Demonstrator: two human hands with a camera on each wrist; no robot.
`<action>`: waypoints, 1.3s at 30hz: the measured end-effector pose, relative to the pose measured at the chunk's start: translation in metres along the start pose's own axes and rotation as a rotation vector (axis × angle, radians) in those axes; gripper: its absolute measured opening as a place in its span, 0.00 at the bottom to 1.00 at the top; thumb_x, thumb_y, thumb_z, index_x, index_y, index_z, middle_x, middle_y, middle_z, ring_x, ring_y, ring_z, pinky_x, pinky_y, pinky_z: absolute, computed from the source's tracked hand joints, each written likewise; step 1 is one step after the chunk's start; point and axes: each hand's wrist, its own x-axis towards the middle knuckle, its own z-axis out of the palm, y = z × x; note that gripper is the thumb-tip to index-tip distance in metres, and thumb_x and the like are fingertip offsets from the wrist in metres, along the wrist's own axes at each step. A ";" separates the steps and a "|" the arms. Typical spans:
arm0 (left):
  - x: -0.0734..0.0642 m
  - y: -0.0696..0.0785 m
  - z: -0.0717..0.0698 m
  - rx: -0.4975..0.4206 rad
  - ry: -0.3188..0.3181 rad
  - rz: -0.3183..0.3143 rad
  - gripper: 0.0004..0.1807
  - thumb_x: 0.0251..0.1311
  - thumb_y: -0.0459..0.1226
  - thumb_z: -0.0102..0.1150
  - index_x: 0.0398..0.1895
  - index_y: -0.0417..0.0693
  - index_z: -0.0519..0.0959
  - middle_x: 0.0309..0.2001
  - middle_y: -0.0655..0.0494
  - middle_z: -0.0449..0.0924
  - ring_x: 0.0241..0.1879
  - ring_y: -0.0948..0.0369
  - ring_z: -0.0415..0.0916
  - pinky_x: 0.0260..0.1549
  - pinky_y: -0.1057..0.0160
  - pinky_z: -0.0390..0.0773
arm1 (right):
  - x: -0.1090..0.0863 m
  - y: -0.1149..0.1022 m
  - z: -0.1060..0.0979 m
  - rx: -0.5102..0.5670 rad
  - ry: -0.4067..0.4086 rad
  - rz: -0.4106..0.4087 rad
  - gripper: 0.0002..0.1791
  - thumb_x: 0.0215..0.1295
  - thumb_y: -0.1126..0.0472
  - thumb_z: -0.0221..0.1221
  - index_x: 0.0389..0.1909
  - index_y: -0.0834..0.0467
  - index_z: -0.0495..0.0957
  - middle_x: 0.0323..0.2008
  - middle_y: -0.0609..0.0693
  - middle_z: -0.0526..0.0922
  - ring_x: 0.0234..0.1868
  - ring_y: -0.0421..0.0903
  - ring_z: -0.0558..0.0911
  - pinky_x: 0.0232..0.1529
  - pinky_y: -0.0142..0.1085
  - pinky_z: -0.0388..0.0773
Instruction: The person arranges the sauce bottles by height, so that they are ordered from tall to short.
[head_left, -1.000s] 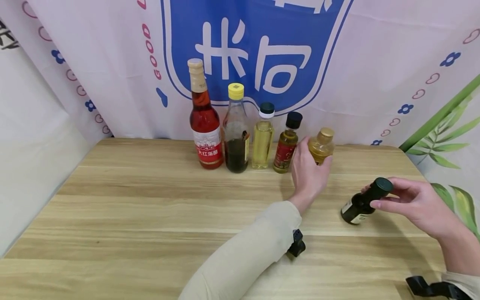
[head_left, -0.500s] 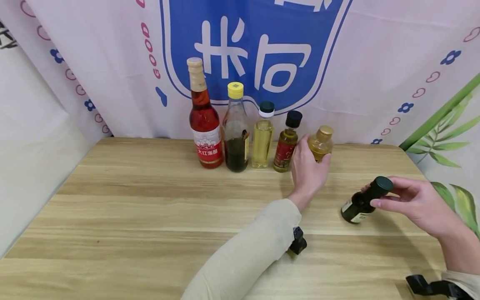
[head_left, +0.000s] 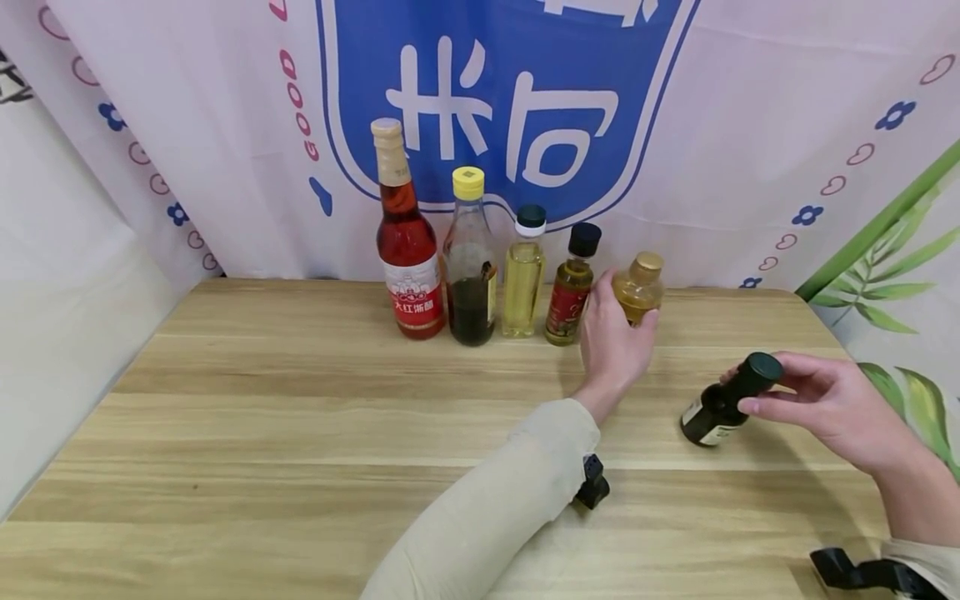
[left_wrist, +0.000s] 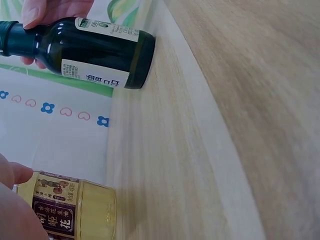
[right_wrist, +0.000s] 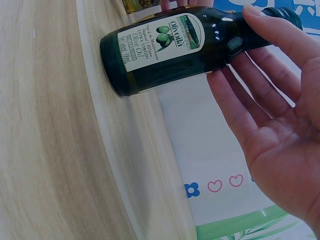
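Observation:
My left hand (head_left: pixel 617 346) grips a small golden oil bottle (head_left: pixel 639 292) with a gold cap at the right end of a row of bottles. Its dark label (left_wrist: pixel 55 202) shows in the left wrist view, and the bottle stands upright. Nearer to me on the right, my right hand (head_left: pixel 840 408) pinches the neck of a dark green olive oil bottle (head_left: pixel 720 408). In the right wrist view the olive oil bottle's white label (right_wrist: pixel 160 42) is readable. Whether its base touches the table cannot be told. Next to the left hand stands a small black-capped bottle (head_left: pixel 567 308) with a red label.
Further left in the row are a clear bottle of pale yellow oil (head_left: pixel 522 287), a yellow-capped bottle of dark liquid (head_left: pixel 470 308) and a tall bottle of red vinegar (head_left: pixel 408 250). They stand on a wooden table (head_left: pixel 300 458) before a printed cloth (head_left: pixel 255 167).

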 end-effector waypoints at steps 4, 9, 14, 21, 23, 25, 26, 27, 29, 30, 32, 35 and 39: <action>0.000 0.000 0.000 -0.011 -0.009 -0.011 0.40 0.66 0.43 0.72 0.78 0.54 0.65 0.72 0.55 0.77 0.69 0.56 0.77 0.71 0.57 0.77 | 0.000 0.000 0.000 0.009 0.004 -0.017 0.19 0.61 0.86 0.62 0.53 0.75 0.81 0.49 0.52 0.92 0.51 0.39 0.91 0.51 0.28 0.87; 0.001 -0.001 -0.001 0.008 -0.005 -0.003 0.39 0.66 0.43 0.72 0.78 0.53 0.65 0.71 0.55 0.78 0.69 0.56 0.78 0.70 0.57 0.77 | 0.000 -0.001 0.000 0.010 0.007 -0.027 0.20 0.60 0.87 0.62 0.53 0.76 0.81 0.49 0.51 0.93 0.50 0.39 0.91 0.50 0.28 0.88; 0.001 -0.003 0.000 0.019 0.003 0.009 0.39 0.65 0.43 0.73 0.77 0.53 0.66 0.70 0.54 0.79 0.67 0.56 0.79 0.69 0.57 0.79 | 0.000 -0.001 0.001 -0.001 0.010 -0.018 0.20 0.60 0.86 0.63 0.53 0.75 0.81 0.49 0.51 0.93 0.49 0.39 0.91 0.49 0.28 0.88; 0.015 -0.026 0.024 0.054 0.039 0.055 0.42 0.63 0.48 0.74 0.78 0.59 0.64 0.70 0.57 0.79 0.65 0.56 0.81 0.64 0.55 0.82 | 0.000 -0.001 0.001 0.008 0.007 -0.010 0.19 0.61 0.86 0.62 0.53 0.75 0.81 0.50 0.52 0.92 0.51 0.40 0.91 0.51 0.28 0.87; 0.018 -0.031 0.029 0.052 0.039 0.057 0.43 0.63 0.49 0.74 0.78 0.60 0.64 0.70 0.58 0.78 0.65 0.56 0.81 0.64 0.55 0.81 | 0.000 -0.001 0.001 0.009 0.005 -0.012 0.19 0.61 0.86 0.62 0.53 0.75 0.81 0.49 0.52 0.92 0.51 0.40 0.91 0.51 0.28 0.87; 0.019 -0.033 0.032 0.044 0.037 0.061 0.44 0.62 0.50 0.75 0.79 0.61 0.63 0.70 0.59 0.78 0.65 0.57 0.80 0.65 0.55 0.81 | -0.001 0.000 0.000 0.012 0.005 -0.015 0.20 0.60 0.87 0.62 0.54 0.75 0.80 0.49 0.52 0.92 0.51 0.40 0.91 0.51 0.28 0.87; 0.019 -0.033 0.033 0.043 0.035 0.063 0.44 0.63 0.50 0.74 0.79 0.61 0.63 0.70 0.59 0.78 0.65 0.57 0.80 0.65 0.55 0.81 | -0.001 0.000 0.000 0.012 0.005 -0.016 0.20 0.60 0.87 0.62 0.54 0.75 0.80 0.49 0.51 0.92 0.51 0.40 0.91 0.50 0.28 0.87; 0.020 -0.034 0.034 0.041 0.035 0.063 0.43 0.63 0.50 0.74 0.79 0.61 0.63 0.70 0.58 0.78 0.65 0.56 0.80 0.65 0.55 0.81 | -0.002 0.000 0.000 0.010 0.005 -0.016 0.20 0.60 0.87 0.62 0.54 0.75 0.80 0.49 0.51 0.92 0.50 0.40 0.91 0.50 0.28 0.87; 0.018 -0.034 0.034 0.036 0.038 0.069 0.43 0.63 0.50 0.74 0.78 0.61 0.63 0.70 0.58 0.78 0.65 0.56 0.80 0.66 0.55 0.81 | -0.002 0.001 0.000 0.010 0.003 -0.012 0.21 0.61 0.87 0.62 0.55 0.75 0.80 0.50 0.51 0.92 0.51 0.40 0.91 0.50 0.28 0.88; 0.017 -0.032 0.033 0.037 0.036 0.068 0.43 0.63 0.50 0.73 0.78 0.61 0.63 0.70 0.58 0.78 0.65 0.56 0.80 0.66 0.55 0.81 | -0.003 0.001 0.000 0.007 0.002 -0.010 0.21 0.61 0.86 0.61 0.55 0.75 0.80 0.50 0.51 0.92 0.51 0.40 0.91 0.50 0.28 0.88; 0.015 -0.031 0.031 0.052 0.048 0.086 0.42 0.63 0.49 0.73 0.78 0.60 0.64 0.69 0.58 0.79 0.64 0.56 0.81 0.64 0.55 0.82 | -0.003 0.001 0.001 -0.006 -0.001 -0.001 0.21 0.61 0.86 0.62 0.56 0.75 0.80 0.50 0.51 0.92 0.51 0.40 0.91 0.48 0.29 0.88; 0.008 -0.020 0.018 0.062 0.044 0.085 0.41 0.63 0.47 0.74 0.77 0.56 0.65 0.67 0.55 0.80 0.63 0.55 0.82 0.62 0.56 0.83 | -0.003 0.001 0.001 -0.060 0.001 0.013 0.21 0.62 0.85 0.63 0.56 0.74 0.81 0.51 0.51 0.92 0.50 0.40 0.91 0.46 0.31 0.89; 0.001 -0.004 0.001 0.051 0.016 0.054 0.40 0.65 0.44 0.73 0.76 0.49 0.66 0.68 0.51 0.80 0.64 0.52 0.82 0.66 0.56 0.81 | -0.001 0.000 0.002 -0.170 0.004 0.049 0.21 0.62 0.81 0.66 0.58 0.70 0.82 0.52 0.47 0.92 0.50 0.39 0.91 0.44 0.33 0.90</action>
